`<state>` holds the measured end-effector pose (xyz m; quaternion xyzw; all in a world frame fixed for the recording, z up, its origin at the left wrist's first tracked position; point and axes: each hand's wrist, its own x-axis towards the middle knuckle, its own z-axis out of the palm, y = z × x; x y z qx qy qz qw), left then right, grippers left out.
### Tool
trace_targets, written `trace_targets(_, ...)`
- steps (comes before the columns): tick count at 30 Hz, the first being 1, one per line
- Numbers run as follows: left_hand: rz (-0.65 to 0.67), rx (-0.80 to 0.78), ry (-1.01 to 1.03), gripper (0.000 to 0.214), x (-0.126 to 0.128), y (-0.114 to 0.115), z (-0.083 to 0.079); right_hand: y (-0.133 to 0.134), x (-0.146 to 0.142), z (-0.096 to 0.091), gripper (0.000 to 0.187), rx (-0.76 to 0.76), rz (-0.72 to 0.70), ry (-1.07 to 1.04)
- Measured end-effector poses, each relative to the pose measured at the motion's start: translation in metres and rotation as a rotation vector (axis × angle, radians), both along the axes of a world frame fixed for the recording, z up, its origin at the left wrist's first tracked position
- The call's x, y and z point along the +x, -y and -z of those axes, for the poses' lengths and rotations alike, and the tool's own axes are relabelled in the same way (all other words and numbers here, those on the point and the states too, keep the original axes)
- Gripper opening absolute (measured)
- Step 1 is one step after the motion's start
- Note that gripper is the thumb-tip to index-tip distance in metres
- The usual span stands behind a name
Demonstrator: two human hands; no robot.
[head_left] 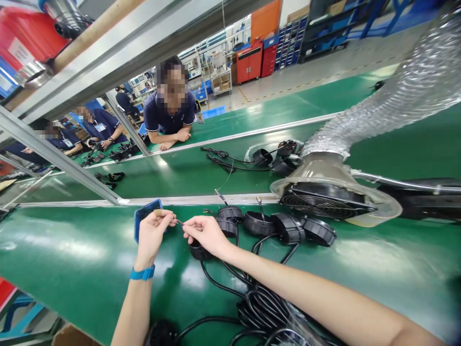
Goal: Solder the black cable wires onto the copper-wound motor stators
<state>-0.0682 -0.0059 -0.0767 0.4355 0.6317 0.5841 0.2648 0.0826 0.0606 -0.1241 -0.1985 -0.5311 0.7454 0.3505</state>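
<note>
Where the near green surface (72, 259) meets its metal rail (201, 199) at the far edge, items stand as follows. Room: factory hall, with red cabinets (254, 60) and shelving at the back; a second green lane (173, 173) lies beyond the rail. Hands, two: left hand (153, 230), wearing one blue wristband (142, 274), and right hand (206, 234), both close to the far edge, left of the middle. The fingers of both are pinched on one thin wire (179, 222), which spans the small gap between them, raised just above the surface. Blue tray (144, 214), one, behind the left hand at the far edge; whether it touches the rail cannot be told. Black round housings (257, 223): four in a row along the far edge, right of the hands; one more directly under the right hand; one partly cut off at the near edge; six counted. Black cables (262, 307): one coiled bundle, strands not countable, between the row and the near edge. Extraction hood (324, 199), one, with fan grille, over the far edge at the right, joined to one silver flexible duct (396, 96). Co-workers (162, 117), three, across the second lane towards the far left corner; the nearest leans on both forearms.
</note>
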Motion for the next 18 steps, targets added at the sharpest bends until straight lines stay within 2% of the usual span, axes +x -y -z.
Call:
trace_targets(13, 0.052, -0.013, 0.099, 0.022, 0.0064, -0.0004, -0.0003, 0.0009, 0.0003, -0.0023, 0.031, 0.031, 0.006, -0.005)
trace_targets(18, 0.128, -0.071, 0.125, 0.023, 0.0048, 0.0007, -0.0031, 0.0012, -0.0005, -0.0005, 0.034, 0.024, 0.008, -0.005)
